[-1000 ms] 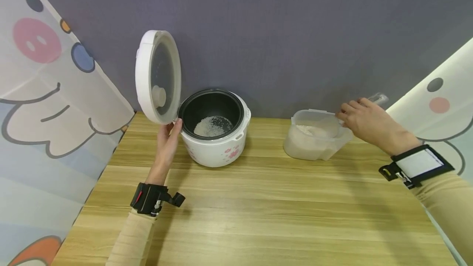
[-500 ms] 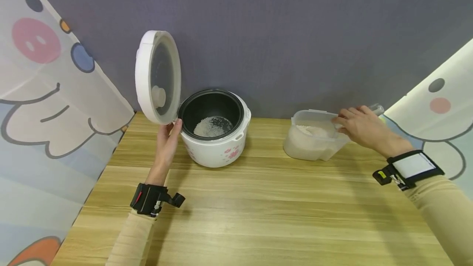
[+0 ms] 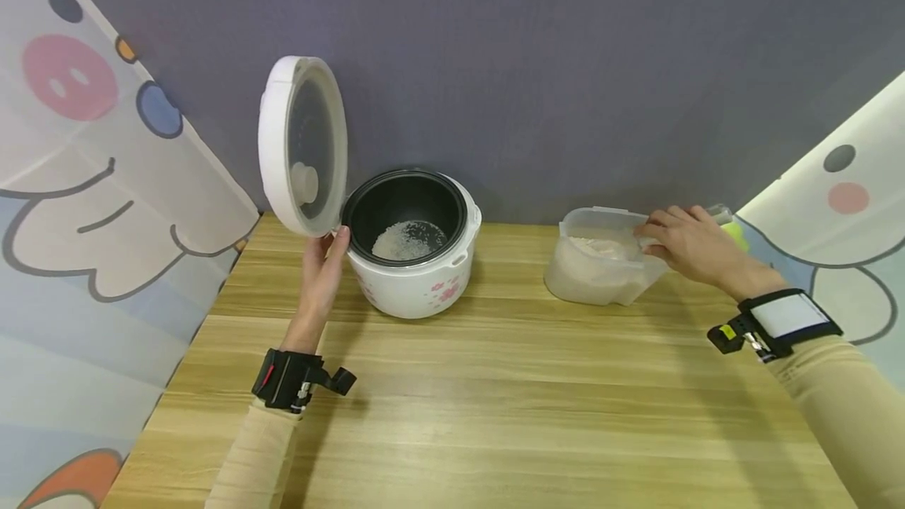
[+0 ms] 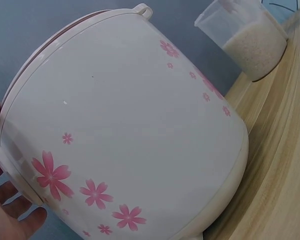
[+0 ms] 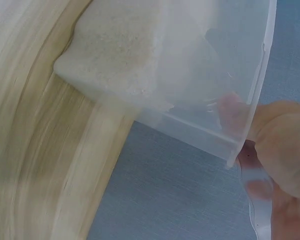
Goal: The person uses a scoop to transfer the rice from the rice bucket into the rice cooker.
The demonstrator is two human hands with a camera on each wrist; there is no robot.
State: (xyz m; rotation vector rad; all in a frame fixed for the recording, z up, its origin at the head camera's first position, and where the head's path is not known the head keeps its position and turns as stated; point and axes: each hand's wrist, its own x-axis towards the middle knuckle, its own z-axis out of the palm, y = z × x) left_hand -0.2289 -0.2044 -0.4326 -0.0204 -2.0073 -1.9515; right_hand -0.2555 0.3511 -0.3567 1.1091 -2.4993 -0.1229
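Note:
A white rice cooker (image 3: 417, 293) with pink flowers has its lid (image 3: 279, 148) raised. White rice (image 3: 406, 240) lies in the dark inner pot (image 3: 406, 195). My left hand (image 3: 321, 273) grips the cooker's left side by the lid hinge, thumb at the rim. A translucent container (image 3: 590, 281) partly filled with rice stands to the right. My right hand (image 3: 689, 246) is at the container's right rim and holds a clear plastic piece (image 3: 721, 214). In the right wrist view, the thumb shows through the container wall, and the clear piece (image 5: 262, 217) hangs outside it. Its full shape is hidden.
Both cooker and container stand near the back of the wooden table (image 3: 481, 407), by a grey wall (image 3: 509, 69). Printed cartoon curtains flank the left and right sides. A yellow-green patch (image 3: 737, 236) shows just behind my right hand.
My right hand has come down and slightly to the left at the container's rim, lowering the clear plastic piece with it. The left hand, cooker and container stay where they were.

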